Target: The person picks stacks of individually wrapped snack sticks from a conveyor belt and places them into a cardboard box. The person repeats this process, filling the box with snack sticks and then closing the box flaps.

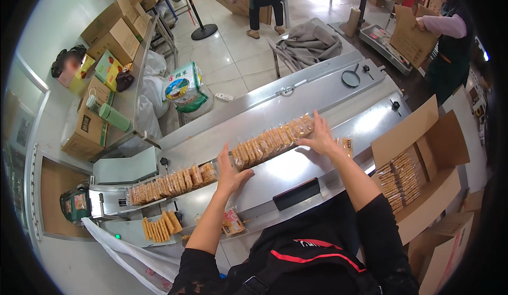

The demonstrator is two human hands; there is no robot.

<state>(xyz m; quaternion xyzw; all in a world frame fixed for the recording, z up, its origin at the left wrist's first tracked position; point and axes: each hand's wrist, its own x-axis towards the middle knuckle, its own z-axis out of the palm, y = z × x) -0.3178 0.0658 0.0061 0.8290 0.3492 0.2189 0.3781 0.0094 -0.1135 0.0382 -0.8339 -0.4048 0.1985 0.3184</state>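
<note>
A long row of rice-cracker-like snacks in clear wrap (pixel 274 140) stands on edge along the channel of a steel packing conveyor. My left hand (pixel 230 172) is at its left end, thumb spread along the near side. At the other end, my right hand (pixel 320 136) has its fingers upright against the last packet and its thumb in front. The row is held between both hands; whether it is lifted off the channel is hard to tell. Farther left, a second row of wrapped snacks (pixel 170 184) lies in the channel.
Unwrapped snacks (pixel 160 227) and a printed packet (pixel 232 221) lie on the near ledge, with a black phone-like slab (pixel 297 193) farther right. An open carton (pixel 430 203) at right contains stacked snacks. A co-worker (pixel 448 53) handles cardboard by a scale (pixel 385 47); another person (pixel 268 1) stands beyond.
</note>
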